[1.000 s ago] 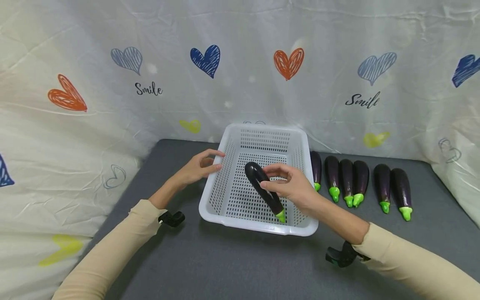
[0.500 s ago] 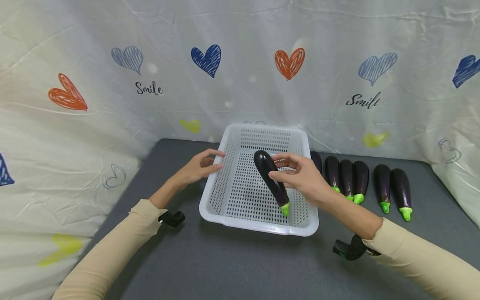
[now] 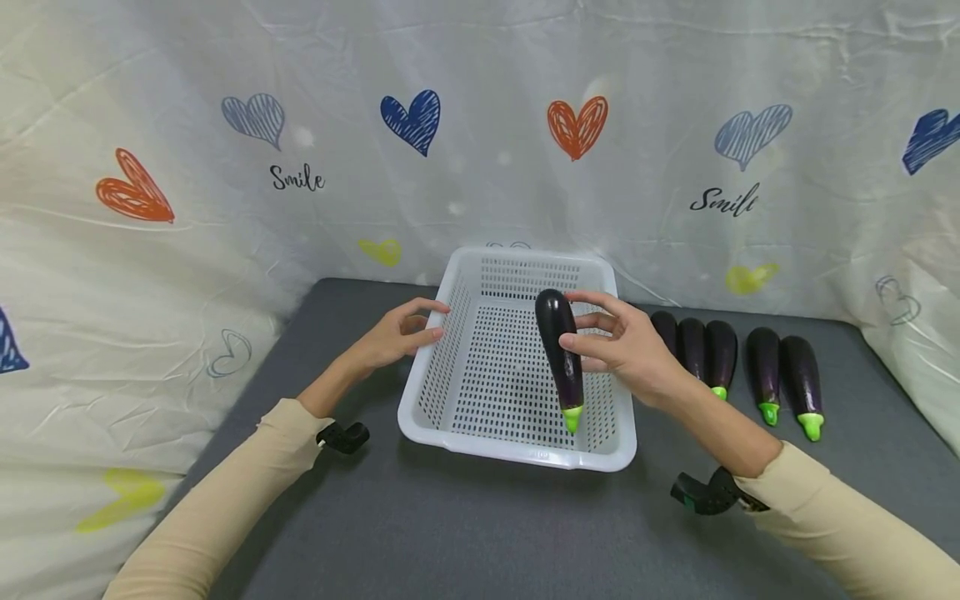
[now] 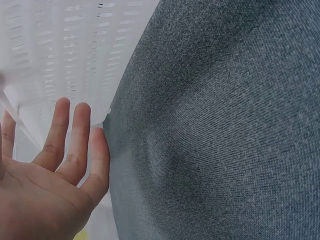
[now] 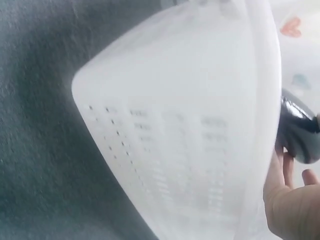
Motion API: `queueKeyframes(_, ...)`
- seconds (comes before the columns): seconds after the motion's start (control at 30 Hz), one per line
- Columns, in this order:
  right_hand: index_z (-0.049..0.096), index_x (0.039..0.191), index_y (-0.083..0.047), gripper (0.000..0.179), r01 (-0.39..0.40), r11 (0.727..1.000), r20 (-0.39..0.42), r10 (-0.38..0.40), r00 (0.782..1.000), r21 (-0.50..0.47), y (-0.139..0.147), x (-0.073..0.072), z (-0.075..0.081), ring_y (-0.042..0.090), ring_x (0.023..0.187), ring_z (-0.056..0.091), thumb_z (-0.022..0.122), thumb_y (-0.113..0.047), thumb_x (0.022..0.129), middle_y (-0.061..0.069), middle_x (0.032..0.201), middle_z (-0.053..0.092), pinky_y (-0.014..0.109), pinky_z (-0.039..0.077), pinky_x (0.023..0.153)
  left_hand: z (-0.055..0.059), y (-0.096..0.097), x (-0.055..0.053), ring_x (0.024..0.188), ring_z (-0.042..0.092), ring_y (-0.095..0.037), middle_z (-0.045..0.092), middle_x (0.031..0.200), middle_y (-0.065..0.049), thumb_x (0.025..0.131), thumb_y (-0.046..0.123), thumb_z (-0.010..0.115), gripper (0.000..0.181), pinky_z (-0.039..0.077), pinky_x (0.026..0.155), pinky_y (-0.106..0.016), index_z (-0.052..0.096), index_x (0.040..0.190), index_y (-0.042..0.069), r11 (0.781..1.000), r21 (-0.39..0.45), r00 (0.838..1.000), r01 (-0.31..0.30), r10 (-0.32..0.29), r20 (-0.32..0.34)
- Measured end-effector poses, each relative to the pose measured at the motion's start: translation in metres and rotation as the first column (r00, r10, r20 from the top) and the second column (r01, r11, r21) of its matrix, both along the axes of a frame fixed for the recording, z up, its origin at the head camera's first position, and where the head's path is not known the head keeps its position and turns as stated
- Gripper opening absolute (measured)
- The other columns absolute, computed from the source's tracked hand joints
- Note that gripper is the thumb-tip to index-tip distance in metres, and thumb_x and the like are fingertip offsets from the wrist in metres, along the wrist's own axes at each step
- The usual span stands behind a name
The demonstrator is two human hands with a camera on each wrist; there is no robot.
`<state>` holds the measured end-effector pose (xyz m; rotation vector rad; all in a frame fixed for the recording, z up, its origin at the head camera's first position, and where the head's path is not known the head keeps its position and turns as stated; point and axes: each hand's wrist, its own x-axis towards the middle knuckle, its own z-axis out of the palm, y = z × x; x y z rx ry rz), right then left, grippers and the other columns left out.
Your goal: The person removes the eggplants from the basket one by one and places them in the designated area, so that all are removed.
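Note:
An eggplant [image 3: 557,337], glossy dark purple with a bright green stem end, is held over the right part of a white perforated plastic basket [image 3: 525,459]. My right hand [image 3: 630,350] pinches it from the right between thumb and fingers, its stem end down. In the right wrist view the held eggplant [image 5: 301,137] shows beyond the basket's rim, blurred. At the basket's left side, my left hand [image 3: 393,337] has thumb and index fingertip at the rim. The left wrist view has the other fingers [image 4: 80,130] extended and relaxed along the outer wall.
Several more eggplants [image 3: 765,371] lie in a row on the grey table [image 3: 465,533], right of the basket, partly behind my right hand and forearm. A white curtain [image 3: 487,183] printed with hearts stands close behind the basket and along the left side.
My right hand has carried the eggplant rightward and away from me over the basket, turning it more upright in view. My left hand and the basket have stayed in place.

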<state>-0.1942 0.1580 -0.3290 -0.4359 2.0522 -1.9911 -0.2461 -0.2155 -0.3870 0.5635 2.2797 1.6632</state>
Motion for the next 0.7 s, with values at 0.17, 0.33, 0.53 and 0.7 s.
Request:
queueKeyframes(0.17, 0.04, 0.156, -0.018, 0.071, -0.02, 0.997, 0.01, 0.02, 1.0, -0.069, 0.01, -0.006, 0.001, 0.025, 0.094, 0.065, 0.073, -0.003, 0.095, 0.022, 0.12, 0.052, 0.046, 0.058, 0.08, 0.0, 0.0, 0.0, 0.104, 0.065, -0.036, 0.06, 0.124, -0.024, 0.103, 0.015, 0.064, 0.045, 0.056, 0.083, -0.054, 0.049, 0.145, 0.011, 1.0, 0.003, 1.0, 0.01, -0.01, -0.005)
queueKeyframes(0.33, 0.041, 0.157, -0.022, 0.07, -0.035, 0.996, -0.007, 0.034, 0.999, -0.085, 0.016, -0.008, 0.001, 0.026, 0.098, 0.06, 0.07, -0.003, 0.097, 0.021, 0.12, 0.048, 0.048, 0.057, 0.083, 0.0, 0.0, -0.002, 0.105, 0.065, -0.037, 0.06, 0.125, -0.024, 0.103, 0.014, 0.064, 0.044, 0.057, 0.081, -0.051, 0.049, 0.145, 0.011, 1.0, 0.005, 1.0, 0.013, -0.013, 0.001)
queueKeyframes(0.53, 0.042, 0.156, -0.022, 0.066, -0.034, 0.997, -0.032, 0.031, 0.999, -0.072, 0.021, -0.008, 0.0, 0.027, 0.102, 0.059, 0.069, -0.004, 0.098, 0.02, 0.123, 0.05, 0.046, 0.057, 0.082, 0.001, 0.0, -0.001, 0.107, 0.064, -0.035, 0.06, 0.127, -0.021, 0.103, 0.016, 0.064, 0.044, 0.056, 0.083, -0.051, 0.05, 0.145, 0.014, 1.0, -0.003, 1.0, 0.007, -0.007, 0.006)
queueKeyframes(0.7, 0.041, 0.157, -0.018, 0.065, -0.031, 0.991, -0.039, 0.026, 0.999, -0.13, 0.024, -0.007, 0.0, 0.027, 0.107, 0.063, 0.067, -0.002, 0.099, 0.018, 0.127, 0.054, 0.046, 0.057, 0.083, 0.001, 0.0, 0.0, 0.107, 0.064, -0.035, 0.06, 0.127, -0.02, 0.103, 0.017, 0.065, 0.045, 0.056, 0.085, -0.051, 0.05, 0.145, 0.013, 1.0, -0.009, 1.0, 0.007, -0.007, 0.01)
